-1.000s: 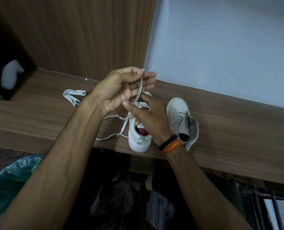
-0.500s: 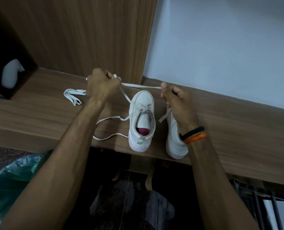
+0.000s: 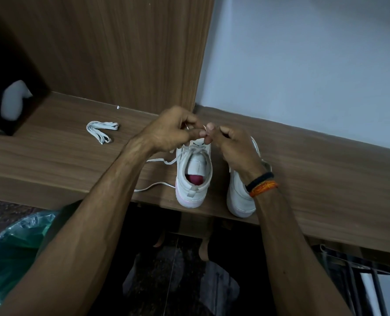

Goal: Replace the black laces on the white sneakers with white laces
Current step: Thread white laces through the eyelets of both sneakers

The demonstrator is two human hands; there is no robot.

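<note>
Left of the laced sneaker [image 3: 194, 176], a spare bundled white lace [image 3: 101, 131] is lying on the wooden surface [image 3: 52, 160]. Your left hand [image 3: 171, 131] is hovering over that sneaker's toe end, fingers pinching the white lace [image 3: 162, 160]; its loose tail is trailing left of the shoe. Your right hand [image 3: 232, 147] is pinching the other end just beside it. Try keeping both ends even and flat while feeding the next eyelet. The second sneaker [image 3: 240, 197] is sitting just right.
</note>
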